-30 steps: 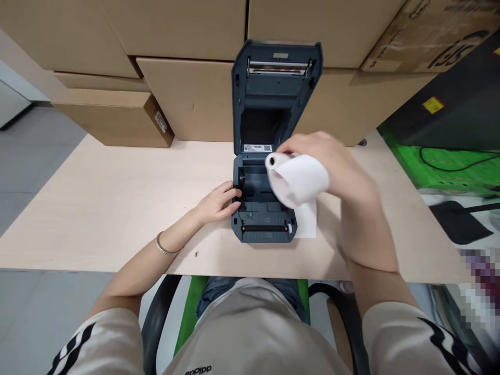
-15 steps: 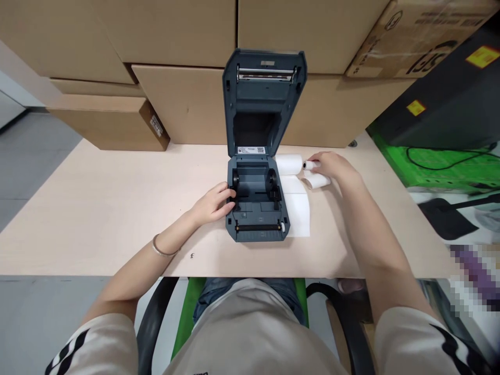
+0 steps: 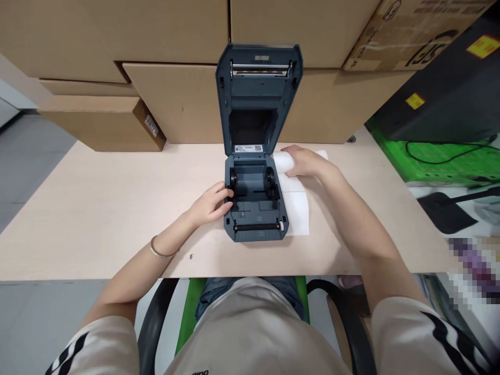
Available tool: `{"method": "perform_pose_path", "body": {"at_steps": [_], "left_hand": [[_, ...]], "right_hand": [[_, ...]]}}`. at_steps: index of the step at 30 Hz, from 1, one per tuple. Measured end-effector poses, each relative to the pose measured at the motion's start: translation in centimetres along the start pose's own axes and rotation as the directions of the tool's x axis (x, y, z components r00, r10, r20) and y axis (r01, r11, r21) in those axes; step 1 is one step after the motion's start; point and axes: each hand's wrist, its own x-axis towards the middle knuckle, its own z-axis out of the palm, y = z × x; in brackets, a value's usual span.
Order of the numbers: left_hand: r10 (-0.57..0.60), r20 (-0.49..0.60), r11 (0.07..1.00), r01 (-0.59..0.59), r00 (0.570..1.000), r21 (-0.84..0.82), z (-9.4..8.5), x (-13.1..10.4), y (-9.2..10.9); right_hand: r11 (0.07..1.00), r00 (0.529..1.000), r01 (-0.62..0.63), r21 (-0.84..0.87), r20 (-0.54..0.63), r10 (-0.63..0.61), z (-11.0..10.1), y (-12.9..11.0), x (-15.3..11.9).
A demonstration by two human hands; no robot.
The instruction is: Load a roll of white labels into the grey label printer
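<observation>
A dark grey label printer (image 3: 255, 208) stands on the table with its lid (image 3: 258, 94) raised. Black roll holders and a black roller show inside its bay, and no roll sits between the holders. My left hand (image 3: 211, 203) grips the printer's left rim, fingertips reaching just over the inner edge. To the right of the printer lies a white label roll (image 3: 282, 161), its loose strip (image 3: 297, 211) running toward me. My right hand (image 3: 307, 161) has its fingers curled over that roll and hides its right end. Behind the hand, part of a smaller white roll (image 3: 322, 154) peeks out.
Large cardboard boxes (image 3: 172, 104) wall off the back of the table (image 3: 117, 208), with a flatter carton (image 3: 101, 125) at back left. On the right are a black case (image 3: 429, 104), a green surface with a cable (image 3: 437, 161), and a black flat-bladed tool (image 3: 447, 211).
My right hand has let go of the small white roll and moved left onto the larger label roll beside the printer. My left hand keeps its place on the rim.
</observation>
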Motion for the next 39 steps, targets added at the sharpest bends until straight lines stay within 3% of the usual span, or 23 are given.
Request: {"method": "perform_pose_path", "body": {"at_steps": [4, 10, 13, 16, 18, 21, 26, 34, 39], "left_hand": [[0.021, 0.002, 1.0, -0.021, 1.0, 0.007, -0.2, 0.2, 0.3], [-0.013, 0.012, 1.0, 0.013, 1.0, -0.011, -0.2, 0.2, 0.4], [-0.018, 0.016, 1.0, 0.018, 1.0, -0.013, -0.1, 0.2, 0.4], [-0.017, 0.012, 1.0, 0.017, 1.0, -0.018, 0.0, 0.2, 0.4], [-0.016, 0.007, 1.0, 0.017, 1.0, -0.026, 0.0, 0.2, 0.3], [-0.015, -0.001, 0.999, 0.015, 1.0, -0.041, 0.1, 0.2, 0.3], [0.012, -0.016, 0.999, -0.013, 1.0, -0.046, 0.2, 0.3, 0.2], [0.004, -0.007, 0.997, -0.005, 1.0, -0.071, 0.1, 0.4, 0.3], [0.05, -0.059, 0.997, -0.054, 0.997, -0.057, 0.2, 0.4, 0.3]], "right_hand": [[0.994, 0.999, -0.046, -0.1, 0.006, 0.046, -1.3, -1.3, -1.3], [0.988, 0.992, -0.122, -0.097, -0.026, 0.12, -7.7, -2.6, -6.4], [0.997, 0.997, -0.056, -0.047, -0.055, 0.053, -10.9, -3.0, -8.8], [0.999, 0.998, 0.045, 0.024, -0.044, -0.044, -12.4, -4.0, -9.6], [0.992, 0.995, 0.098, 0.076, 0.012, -0.099, -11.9, -5.5, -9.0], [0.984, 0.987, 0.137, 0.115, 0.067, -0.145, -9.6, -8.8, -6.7], [0.954, 0.966, 0.238, 0.18, 0.059, -0.252, -5.6, -12.6, -3.1], [0.917, 0.947, 0.307, 0.256, 0.013, -0.321, -3.6, -11.5, -2.0], [0.919, 0.964, 0.237, 0.315, 0.04, -0.262, -2.5, -10.1, -1.7]]}}
